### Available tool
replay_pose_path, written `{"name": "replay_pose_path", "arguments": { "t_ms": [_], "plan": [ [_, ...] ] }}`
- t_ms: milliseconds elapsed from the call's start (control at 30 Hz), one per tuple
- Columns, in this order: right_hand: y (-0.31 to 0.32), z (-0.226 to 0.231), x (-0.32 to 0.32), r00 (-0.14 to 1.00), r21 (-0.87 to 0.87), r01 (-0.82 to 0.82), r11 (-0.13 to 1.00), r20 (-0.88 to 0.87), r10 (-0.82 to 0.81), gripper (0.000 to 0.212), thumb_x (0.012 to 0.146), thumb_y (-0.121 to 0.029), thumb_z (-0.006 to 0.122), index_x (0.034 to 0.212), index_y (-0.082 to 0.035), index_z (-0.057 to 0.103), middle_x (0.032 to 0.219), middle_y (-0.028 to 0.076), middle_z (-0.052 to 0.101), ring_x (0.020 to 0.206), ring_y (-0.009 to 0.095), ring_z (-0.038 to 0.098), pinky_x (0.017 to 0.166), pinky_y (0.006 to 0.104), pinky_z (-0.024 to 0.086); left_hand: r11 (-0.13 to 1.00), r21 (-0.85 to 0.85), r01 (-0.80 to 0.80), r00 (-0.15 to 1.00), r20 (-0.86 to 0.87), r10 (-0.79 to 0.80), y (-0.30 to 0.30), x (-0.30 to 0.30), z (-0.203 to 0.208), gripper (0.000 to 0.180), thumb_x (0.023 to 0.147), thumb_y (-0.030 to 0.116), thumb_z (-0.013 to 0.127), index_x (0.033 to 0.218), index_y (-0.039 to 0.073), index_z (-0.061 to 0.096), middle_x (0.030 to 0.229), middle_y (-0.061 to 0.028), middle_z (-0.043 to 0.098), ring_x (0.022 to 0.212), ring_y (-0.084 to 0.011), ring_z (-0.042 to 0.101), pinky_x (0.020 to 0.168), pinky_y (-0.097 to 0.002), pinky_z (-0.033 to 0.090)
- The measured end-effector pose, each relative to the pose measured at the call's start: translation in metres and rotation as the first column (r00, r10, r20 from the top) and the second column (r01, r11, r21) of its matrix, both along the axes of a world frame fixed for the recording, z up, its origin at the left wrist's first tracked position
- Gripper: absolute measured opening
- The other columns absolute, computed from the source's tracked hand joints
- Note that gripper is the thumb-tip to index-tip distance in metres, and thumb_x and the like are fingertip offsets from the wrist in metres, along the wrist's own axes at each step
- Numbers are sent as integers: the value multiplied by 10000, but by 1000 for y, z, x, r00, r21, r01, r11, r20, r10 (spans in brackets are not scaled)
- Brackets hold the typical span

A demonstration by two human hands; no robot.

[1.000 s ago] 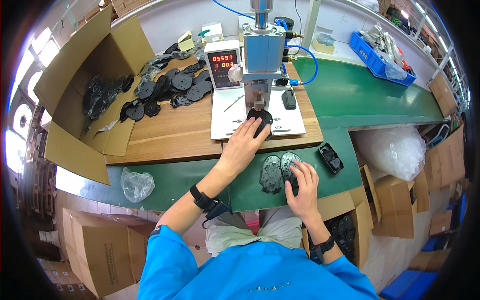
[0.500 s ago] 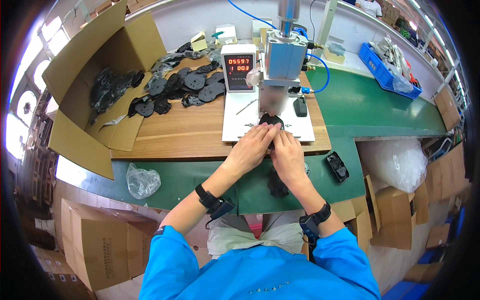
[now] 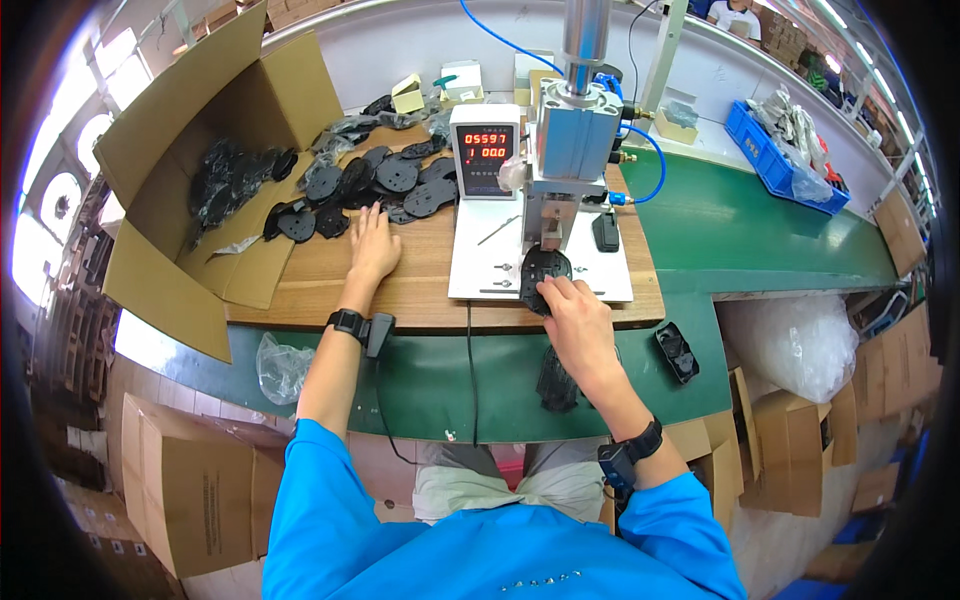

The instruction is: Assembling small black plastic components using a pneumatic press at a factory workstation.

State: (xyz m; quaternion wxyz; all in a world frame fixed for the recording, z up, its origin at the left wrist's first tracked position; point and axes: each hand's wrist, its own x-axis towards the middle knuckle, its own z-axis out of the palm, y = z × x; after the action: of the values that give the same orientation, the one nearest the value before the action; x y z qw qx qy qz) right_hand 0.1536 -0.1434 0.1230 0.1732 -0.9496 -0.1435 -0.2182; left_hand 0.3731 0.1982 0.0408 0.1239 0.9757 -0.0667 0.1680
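Observation:
My right hand point(image 3: 577, 313) grips a black plastic part point(image 3: 545, 272) that lies on the white base plate point(image 3: 478, 262) under the grey pneumatic press point(image 3: 571, 150). My left hand point(image 3: 373, 245) rests flat on the wooden bench, fingers apart, at the edge of a pile of several black round parts point(image 3: 385, 185). It holds nothing. A black band sits on each wrist. More black parts point(image 3: 556, 382) lie on the green belt below my right hand.
An open cardboard box point(image 3: 185, 170) with black parts stands at the left. A counter with red digits point(image 3: 484, 150) sits beside the press. A black part point(image 3: 677, 351) lies on the green belt point(image 3: 740, 240). A blue bin point(image 3: 785, 160) is far right; clear bags and cartons lie around.
My left hand left the press and moved left to the pile of black parts. My right hand stays on the part under the press.

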Motion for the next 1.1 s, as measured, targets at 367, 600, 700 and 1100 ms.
{"name": "replay_pose_path", "arguments": {
  "t_ms": [367,600,700,1100],
  "plan": [
    [-7,-6,0,993,-12,61,998,104,-60,237,784,23,690,1007,-44,645,1040,91,662,983,289,680,809,401,604,967,87,240,970,20,-243,-31,-113,36,372,920,115,728,1262,2,633,1316,-230,598,1221,-431,585,1048,-486,501],
    [-3,-10,1,994,8,35,999,99,-35,215,798,23,680,1002,-27,636,1022,100,647,1003,300,666,798,402,603,953,-107,285,959,20,-284,-23,-133,34,297,993,133,674,1239,-18,604,1261,-231,655,1229,-398,592,1034,-473,493],
    [-4,-6,1,997,-4,39,999,73,-38,213,801,22,679,1003,-29,636,1024,102,646,1001,305,665,799,408,602,868,-473,152,984,-8,-177,-5,-117,46,259,1054,142,594,1239,-38,578,1125,-233,671,1074,-356,680,961,-439,539],
    [-2,-6,-1,997,6,54,999,49,-54,183,820,12,661,996,-34,637,1013,102,649,998,308,676,796,418,605,828,-524,200,979,75,-189,-40,-187,68,377,1016,12,585,1388,-14,527,1213,-298,662,1168,-475,655,1010,-499,513]
  ]
}}
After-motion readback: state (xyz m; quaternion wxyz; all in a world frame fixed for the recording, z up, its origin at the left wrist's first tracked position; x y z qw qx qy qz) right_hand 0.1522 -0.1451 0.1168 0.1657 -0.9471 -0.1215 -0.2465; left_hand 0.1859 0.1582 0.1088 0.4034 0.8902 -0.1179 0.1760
